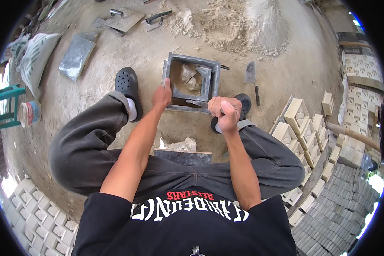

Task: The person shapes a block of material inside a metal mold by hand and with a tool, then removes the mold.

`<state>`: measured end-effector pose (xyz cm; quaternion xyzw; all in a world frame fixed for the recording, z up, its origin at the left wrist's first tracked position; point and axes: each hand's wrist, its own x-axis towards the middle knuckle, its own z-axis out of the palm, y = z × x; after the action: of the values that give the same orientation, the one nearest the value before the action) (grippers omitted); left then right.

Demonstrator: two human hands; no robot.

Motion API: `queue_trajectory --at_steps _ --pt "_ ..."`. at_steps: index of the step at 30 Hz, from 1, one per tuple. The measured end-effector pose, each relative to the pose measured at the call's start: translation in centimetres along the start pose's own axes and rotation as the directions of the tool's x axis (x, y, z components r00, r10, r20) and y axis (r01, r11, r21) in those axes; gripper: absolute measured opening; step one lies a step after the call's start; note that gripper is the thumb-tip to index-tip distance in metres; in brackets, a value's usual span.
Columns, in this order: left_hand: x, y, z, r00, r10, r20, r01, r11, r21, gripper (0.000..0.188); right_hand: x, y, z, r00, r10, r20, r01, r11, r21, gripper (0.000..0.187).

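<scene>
A square grey mould (192,58) with thick walls rests on the ground between my feet. Pale lumps (189,74) lie inside it on a layer of brown material. My left hand (161,95) grips the mould's left wall, its fingers mostly out of sight on the outer side. At the near right corner, my right hand (224,112) is closed around the handle of a small trowel. The narrow grey trowel blade (196,103) points left across the inside of the mould's near wall. Most of the handle is hidden in my fist.
Beyond the mould rises a heap of pale powder (234,30). Another trowel (251,73) lies right, flat plates (77,56) left. Stacked cream blocks (301,123) stand on the right. A green stool (8,106) and a bucket (30,113) are far left. A board (183,156) lies near my lap.
</scene>
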<state>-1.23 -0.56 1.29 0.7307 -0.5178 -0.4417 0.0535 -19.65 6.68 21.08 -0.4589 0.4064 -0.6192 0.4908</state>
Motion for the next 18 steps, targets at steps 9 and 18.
queue_trajectory --at_steps 9,18 --pt "0.2 0.0 -0.2 0.994 -0.051 -0.099 0.053 0.998 0.021 0.094 -0.9 -3.3 -1.1 0.997 -0.072 -0.004 0.072 0.995 -0.069 0.037" --pt "1.2 -1.2 0.4 0.991 -0.047 -0.126 0.051 0.998 0.031 0.098 -1.2 -4.4 -2.5 0.986 -0.156 -0.053 0.159 0.986 0.053 0.039"
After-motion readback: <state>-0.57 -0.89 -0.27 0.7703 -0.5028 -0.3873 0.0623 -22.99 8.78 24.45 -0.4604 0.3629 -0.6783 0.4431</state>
